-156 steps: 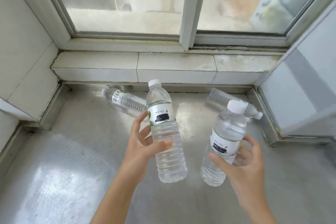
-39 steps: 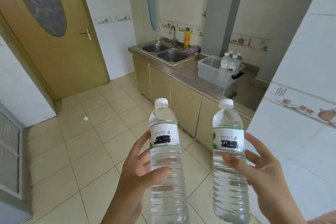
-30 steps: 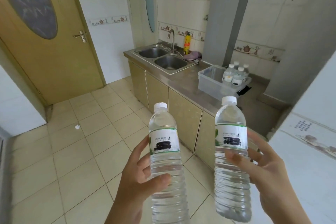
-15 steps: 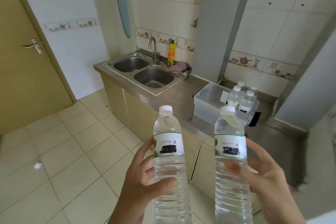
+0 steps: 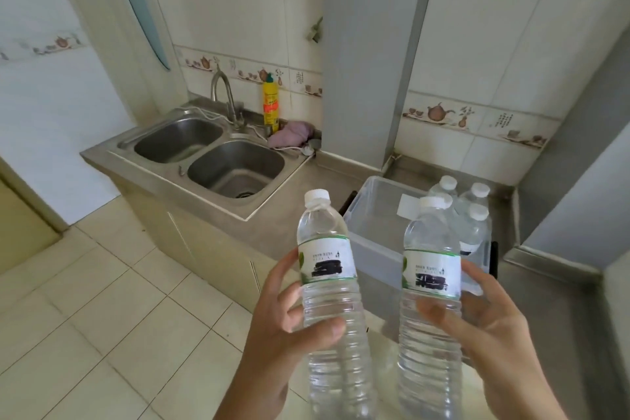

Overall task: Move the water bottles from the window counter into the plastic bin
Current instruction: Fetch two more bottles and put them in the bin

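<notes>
Your left hand and right hand each grip an upright water bottle, the left bottle and right bottle, held just short of the plastic bin on the desk ahead, where three bottles already stand, so these two remain to be dropped in.

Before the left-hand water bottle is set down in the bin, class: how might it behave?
The left-hand bottle looks full, so probably heavy for its size. Tall and narrow, it may tip unless stood beside the bottles in the bin. Ribbed walls likely aid grip.
</notes>
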`<state>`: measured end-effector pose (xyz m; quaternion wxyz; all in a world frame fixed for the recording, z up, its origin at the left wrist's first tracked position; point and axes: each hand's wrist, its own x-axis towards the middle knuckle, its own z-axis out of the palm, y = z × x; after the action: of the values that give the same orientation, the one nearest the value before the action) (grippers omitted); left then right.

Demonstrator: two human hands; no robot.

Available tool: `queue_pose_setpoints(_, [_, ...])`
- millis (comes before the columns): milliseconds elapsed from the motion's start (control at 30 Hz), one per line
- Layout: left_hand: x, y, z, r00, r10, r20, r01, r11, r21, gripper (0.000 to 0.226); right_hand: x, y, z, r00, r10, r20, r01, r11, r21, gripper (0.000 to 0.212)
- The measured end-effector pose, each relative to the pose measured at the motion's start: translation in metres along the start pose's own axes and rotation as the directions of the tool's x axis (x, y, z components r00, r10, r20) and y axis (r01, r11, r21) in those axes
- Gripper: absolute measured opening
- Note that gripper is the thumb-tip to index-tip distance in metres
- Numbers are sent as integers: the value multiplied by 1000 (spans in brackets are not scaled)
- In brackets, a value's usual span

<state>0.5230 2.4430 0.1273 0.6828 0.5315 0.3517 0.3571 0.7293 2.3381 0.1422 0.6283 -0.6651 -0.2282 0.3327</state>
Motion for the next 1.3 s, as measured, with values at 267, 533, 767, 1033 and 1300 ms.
queue_pose_setpoints(267, [135, 11, 26, 998, -6, -69, 9, 999, 32, 100, 130, -10, 26, 997, -61, -42, 55, 991, -118, 77])
queue_pose_setpoints(533, [252, 8, 68, 998, -31, -50, 37, 993, 113, 89, 211, -2, 43, 982, -97, -165, 70, 985, -159, 78])
queue_pose_setpoints(767, [344, -20, 76, 997, -26, 71, 2, 947, 320, 62, 265, 18, 67, 934, -140, -327, 46, 959, -280, 78])
queue_pose_setpoints(1033, [401, -67, 88, 956, -28, 293, -99, 908, 408, 83, 305, 46, 85, 806, -172, -567, -79, 917, -390, 78])
queue_pose_setpoints(1300, [420, -100, 81, 940, 9, 340, -179, 864, 472, 80, 315, 63, 96, 763, -125, -635, -148, 921, -359, 67])
